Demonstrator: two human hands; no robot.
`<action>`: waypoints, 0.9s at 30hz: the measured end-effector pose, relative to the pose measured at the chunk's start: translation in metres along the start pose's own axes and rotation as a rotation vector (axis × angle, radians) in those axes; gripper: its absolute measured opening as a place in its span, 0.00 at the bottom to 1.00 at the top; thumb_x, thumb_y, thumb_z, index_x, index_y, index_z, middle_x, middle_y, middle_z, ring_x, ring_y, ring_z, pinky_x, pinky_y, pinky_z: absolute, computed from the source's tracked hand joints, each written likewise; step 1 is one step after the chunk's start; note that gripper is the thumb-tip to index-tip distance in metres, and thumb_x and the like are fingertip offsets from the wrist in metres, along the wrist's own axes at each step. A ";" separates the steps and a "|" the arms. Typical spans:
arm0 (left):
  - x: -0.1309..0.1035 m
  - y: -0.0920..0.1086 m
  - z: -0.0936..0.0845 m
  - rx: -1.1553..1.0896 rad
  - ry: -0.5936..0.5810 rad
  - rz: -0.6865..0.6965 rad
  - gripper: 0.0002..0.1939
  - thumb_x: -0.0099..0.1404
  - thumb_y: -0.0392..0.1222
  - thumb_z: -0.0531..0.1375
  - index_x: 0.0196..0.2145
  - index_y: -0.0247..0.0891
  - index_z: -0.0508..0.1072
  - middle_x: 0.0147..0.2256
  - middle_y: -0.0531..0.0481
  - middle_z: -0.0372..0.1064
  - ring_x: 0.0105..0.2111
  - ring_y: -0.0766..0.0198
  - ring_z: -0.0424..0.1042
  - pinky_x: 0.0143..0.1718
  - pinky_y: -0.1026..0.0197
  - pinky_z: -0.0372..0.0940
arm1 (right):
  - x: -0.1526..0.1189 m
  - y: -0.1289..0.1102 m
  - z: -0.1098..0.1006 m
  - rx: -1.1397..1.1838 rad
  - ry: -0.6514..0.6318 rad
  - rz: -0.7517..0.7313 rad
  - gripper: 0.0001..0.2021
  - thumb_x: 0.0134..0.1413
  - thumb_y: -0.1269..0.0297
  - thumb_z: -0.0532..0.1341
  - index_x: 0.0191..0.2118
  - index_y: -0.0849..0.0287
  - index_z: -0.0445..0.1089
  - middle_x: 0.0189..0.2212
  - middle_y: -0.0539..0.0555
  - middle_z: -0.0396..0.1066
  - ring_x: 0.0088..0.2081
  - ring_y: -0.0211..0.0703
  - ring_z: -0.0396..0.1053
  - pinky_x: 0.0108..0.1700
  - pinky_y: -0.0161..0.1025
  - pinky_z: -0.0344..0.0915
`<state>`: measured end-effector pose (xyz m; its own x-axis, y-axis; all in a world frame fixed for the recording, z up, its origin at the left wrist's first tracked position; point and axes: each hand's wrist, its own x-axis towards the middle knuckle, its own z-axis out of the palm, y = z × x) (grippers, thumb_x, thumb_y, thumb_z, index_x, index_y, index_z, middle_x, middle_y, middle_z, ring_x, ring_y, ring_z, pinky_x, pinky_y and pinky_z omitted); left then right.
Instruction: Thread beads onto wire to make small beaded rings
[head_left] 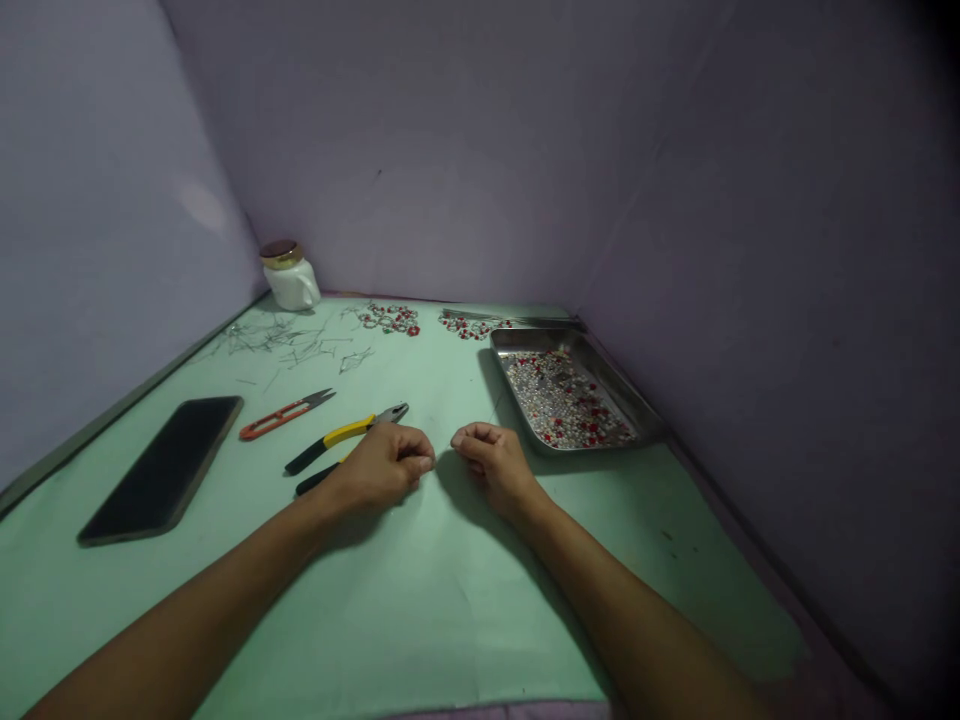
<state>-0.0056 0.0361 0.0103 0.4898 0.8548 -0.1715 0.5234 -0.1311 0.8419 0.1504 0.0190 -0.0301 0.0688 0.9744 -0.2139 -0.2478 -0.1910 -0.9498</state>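
My left hand (386, 466) is closed in a pinch over the pliers (346, 432), whose yellow and black handles show partly beneath it. Facing it across a small gap, my right hand (495, 462) is also pinched, near the left edge of the metal tray (652, 425). Whatever the fingertips of either hand hold is too small to make out; a faint thin line rises near my right hand. Small clear and red beads (559, 400) lie spread in the tray.
A black phone (161, 468) and orange thread snips (285, 415) lie to the left. Thin wire pieces (289, 340), red beaded rings (390, 319) and a lidded white jar (291, 284) are toward the back. Walls stand behind and at both sides.
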 end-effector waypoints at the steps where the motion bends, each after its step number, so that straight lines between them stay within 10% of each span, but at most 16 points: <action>1: -0.001 0.000 -0.003 -0.008 -0.054 0.008 0.05 0.48 0.35 0.54 0.19 0.35 0.68 0.15 0.55 0.60 0.17 0.69 0.58 0.20 0.65 0.53 | 0.000 0.001 0.000 -0.006 -0.004 0.008 0.06 0.32 0.65 0.63 0.19 0.60 0.65 0.10 0.41 0.52 0.14 0.28 0.43 0.17 0.32 0.38; 4: -0.001 -0.001 -0.014 -0.018 -0.176 0.015 0.05 0.47 0.35 0.55 0.18 0.34 0.70 0.15 0.54 0.62 0.17 0.68 0.60 0.21 0.64 0.54 | -0.002 0.005 0.000 -0.111 -0.062 -0.070 0.05 0.34 0.65 0.62 0.20 0.61 0.66 0.11 0.42 0.55 0.15 0.29 0.47 0.18 0.31 0.42; 10: 0.000 -0.002 -0.014 -0.017 0.067 0.038 0.08 0.46 0.37 0.60 0.25 0.33 0.76 0.23 0.48 0.71 0.25 0.63 0.66 0.27 0.62 0.59 | -0.006 0.009 0.003 -0.171 -0.201 -0.107 0.07 0.37 0.64 0.63 0.21 0.62 0.67 0.14 0.45 0.62 0.16 0.29 0.53 0.19 0.31 0.48; 27: -0.002 -0.003 -0.003 -0.091 0.181 0.043 0.05 0.45 0.36 0.59 0.19 0.32 0.73 0.17 0.52 0.64 0.20 0.68 0.60 0.22 0.64 0.55 | -0.010 0.001 0.005 -0.265 -0.239 -0.117 0.07 0.40 0.62 0.63 0.23 0.60 0.68 0.14 0.48 0.64 0.16 0.31 0.57 0.17 0.32 0.50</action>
<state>-0.0106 0.0364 0.0099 0.3732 0.9266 -0.0463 0.4356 -0.1310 0.8906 0.1449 0.0098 -0.0276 -0.1535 0.9856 -0.0709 0.0094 -0.0703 -0.9975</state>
